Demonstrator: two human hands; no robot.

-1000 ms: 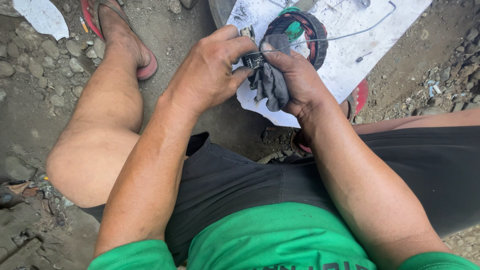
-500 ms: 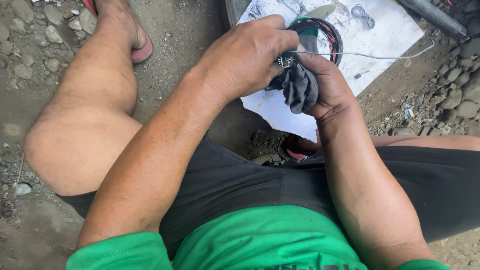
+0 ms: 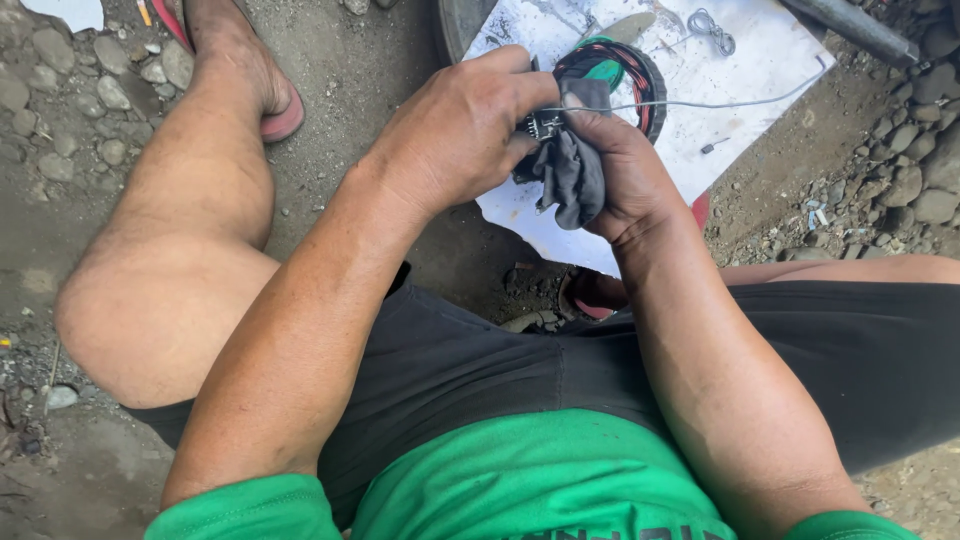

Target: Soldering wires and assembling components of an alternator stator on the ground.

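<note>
Squatting over gravelly ground [image 3: 60, 90], the person works above a white sheet [image 3: 760, 70] laid on the dirt; since the picture a second ago the view has drawn closer and slid to the right, so that a grey pipe [image 3: 850, 30] and a small coil of wire [image 3: 712, 28] now show at the sheet's far edge. The left hand [image 3: 455, 135] has closed further over the work, its fingers curled down and pinching a small dark part [image 3: 545, 125]; the right hand [image 3: 620, 165] is clamped around a dark grey rag [image 3: 575, 175] that it presses against that part, as it did before. Both hands thus keep the part between them, above the sheet and in front of a round coil with red windings [image 3: 640, 75]. A thin wire [image 3: 720, 103] runs from the fingers out across the sheet. Most of the part is covered by fingers and rag, so its shape cannot be made out; the coil is half hidden behind the hands.
</note>
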